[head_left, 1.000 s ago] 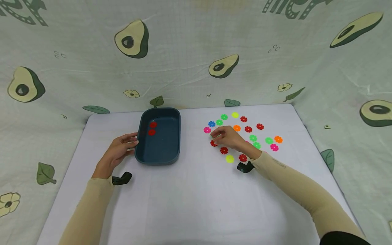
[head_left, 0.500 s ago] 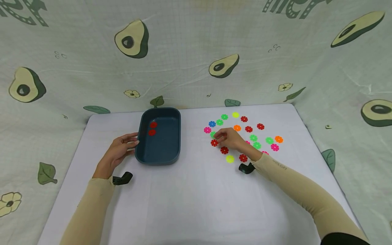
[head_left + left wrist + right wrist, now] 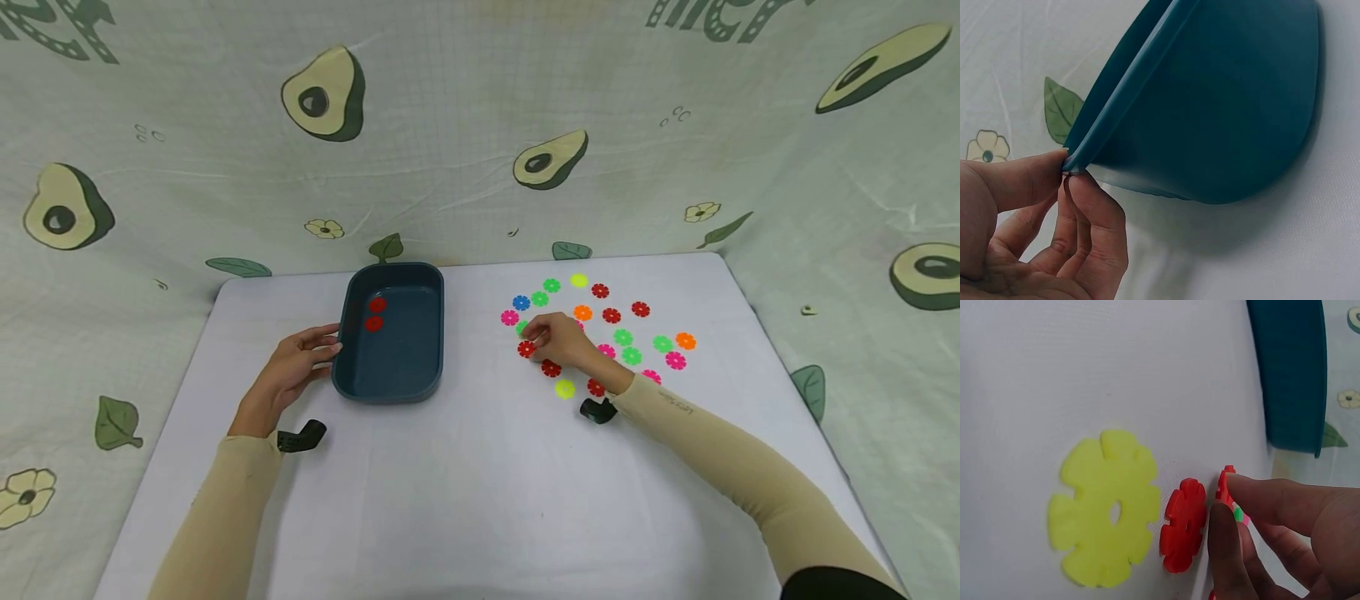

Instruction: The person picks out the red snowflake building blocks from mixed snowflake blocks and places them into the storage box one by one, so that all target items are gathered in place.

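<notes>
A dark teal rectangular tray (image 3: 387,367) stands left of centre, with two red interlocking discs (image 3: 375,323) inside. At its left rim, my left hand (image 3: 292,371) pinches the edge between thumb and fingers; the left wrist view shows this grip on the rim (image 3: 1129,81). On the right, my right hand (image 3: 562,340) is low over scattered notched plastic discs. Its thumb and forefinger pinch the edge of a red interlocking disc (image 3: 526,349), also seen as a red disc (image 3: 1225,487) at the fingertips in the right wrist view. The hand partly hides neighbouring discs.
Several green, red, pink, orange, yellow and blue discs lie around the right hand, such as a blue disc (image 3: 521,302) and a yellow disc (image 3: 565,389). The white table (image 3: 450,500) meets an avocado-print cloth (image 3: 450,167) behind.
My right hand has drawn slightly to the right, uncovering the red disc and a green one, and its fingertips have closed at the red disc's edge. The left hand and tray stay put.
</notes>
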`<control>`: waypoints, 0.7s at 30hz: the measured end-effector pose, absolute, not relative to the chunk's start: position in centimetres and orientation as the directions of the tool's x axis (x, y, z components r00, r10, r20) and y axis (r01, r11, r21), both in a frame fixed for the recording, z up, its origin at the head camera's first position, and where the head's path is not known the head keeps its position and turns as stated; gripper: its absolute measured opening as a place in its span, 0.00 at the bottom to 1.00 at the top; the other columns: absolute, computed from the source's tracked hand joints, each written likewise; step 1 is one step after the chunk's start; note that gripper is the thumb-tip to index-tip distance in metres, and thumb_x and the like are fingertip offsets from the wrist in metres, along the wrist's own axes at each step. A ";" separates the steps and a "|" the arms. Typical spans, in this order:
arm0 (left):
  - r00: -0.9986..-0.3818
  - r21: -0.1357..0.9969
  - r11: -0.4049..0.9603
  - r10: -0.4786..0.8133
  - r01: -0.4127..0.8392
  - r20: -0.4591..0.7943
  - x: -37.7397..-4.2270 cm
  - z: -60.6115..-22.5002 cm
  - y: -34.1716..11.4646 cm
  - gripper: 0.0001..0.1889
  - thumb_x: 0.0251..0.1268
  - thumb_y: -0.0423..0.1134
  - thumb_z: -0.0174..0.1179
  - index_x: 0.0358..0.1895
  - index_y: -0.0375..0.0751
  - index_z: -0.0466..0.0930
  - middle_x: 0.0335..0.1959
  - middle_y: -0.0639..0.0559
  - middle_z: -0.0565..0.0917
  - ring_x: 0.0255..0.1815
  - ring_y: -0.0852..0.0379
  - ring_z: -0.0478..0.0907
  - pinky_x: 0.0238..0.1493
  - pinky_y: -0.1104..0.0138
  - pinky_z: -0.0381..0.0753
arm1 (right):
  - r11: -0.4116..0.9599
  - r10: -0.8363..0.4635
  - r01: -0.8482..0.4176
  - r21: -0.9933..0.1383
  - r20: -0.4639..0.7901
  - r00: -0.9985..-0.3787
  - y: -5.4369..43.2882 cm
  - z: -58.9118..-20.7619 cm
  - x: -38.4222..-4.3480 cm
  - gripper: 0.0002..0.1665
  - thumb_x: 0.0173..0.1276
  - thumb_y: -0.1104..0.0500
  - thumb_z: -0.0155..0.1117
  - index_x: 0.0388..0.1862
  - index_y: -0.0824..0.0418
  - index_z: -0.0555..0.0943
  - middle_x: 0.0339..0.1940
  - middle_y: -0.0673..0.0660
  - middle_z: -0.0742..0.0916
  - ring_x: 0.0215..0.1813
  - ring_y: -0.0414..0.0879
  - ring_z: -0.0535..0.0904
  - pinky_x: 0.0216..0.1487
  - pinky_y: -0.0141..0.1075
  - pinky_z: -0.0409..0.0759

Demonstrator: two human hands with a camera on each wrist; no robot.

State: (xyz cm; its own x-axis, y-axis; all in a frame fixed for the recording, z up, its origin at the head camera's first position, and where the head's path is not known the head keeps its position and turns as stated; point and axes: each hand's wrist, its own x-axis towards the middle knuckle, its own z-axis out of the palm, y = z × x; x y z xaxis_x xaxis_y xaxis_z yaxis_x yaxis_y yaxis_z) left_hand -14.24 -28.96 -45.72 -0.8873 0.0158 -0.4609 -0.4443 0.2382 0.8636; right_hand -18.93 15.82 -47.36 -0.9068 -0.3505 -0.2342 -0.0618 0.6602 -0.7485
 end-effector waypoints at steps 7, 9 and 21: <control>-0.892 0.867 0.241 0.017 -0.435 -0.452 -14.1 -45.7 -28.9 0.32 0.83 0.38 0.57 0.84 0.39 0.60 0.64 0.46 0.72 0.47 0.65 0.78 0.48 0.73 0.82 | 0.682 -0.348 -0.079 -0.727 -0.228 -0.909 15.4 -47.8 -18.9 0.18 0.63 0.70 0.79 0.52 0.66 0.87 0.44 0.61 0.86 0.46 0.53 0.80 0.46 0.37 0.83; -0.892 0.868 0.241 0.018 -0.434 -0.451 -14.1 -45.7 -28.9 0.32 0.83 0.37 0.57 0.84 0.39 0.60 0.65 0.45 0.72 0.47 0.65 0.78 0.49 0.73 0.82 | 0.688 -0.350 -0.083 -0.721 -0.229 -0.908 15.3 -47.9 -18.9 0.18 0.63 0.69 0.79 0.52 0.66 0.87 0.43 0.60 0.85 0.46 0.53 0.80 0.44 0.37 0.83; -0.893 0.871 0.237 0.028 -0.431 -0.449 -14.2 -45.9 -29.1 0.32 0.83 0.37 0.57 0.84 0.39 0.59 0.65 0.46 0.71 0.47 0.66 0.79 0.48 0.73 0.82 | 0.692 -0.361 -0.094 -0.716 -0.230 -0.903 15.0 -47.9 -19.0 0.15 0.63 0.70 0.78 0.49 0.64 0.88 0.40 0.58 0.85 0.44 0.52 0.81 0.44 0.37 0.82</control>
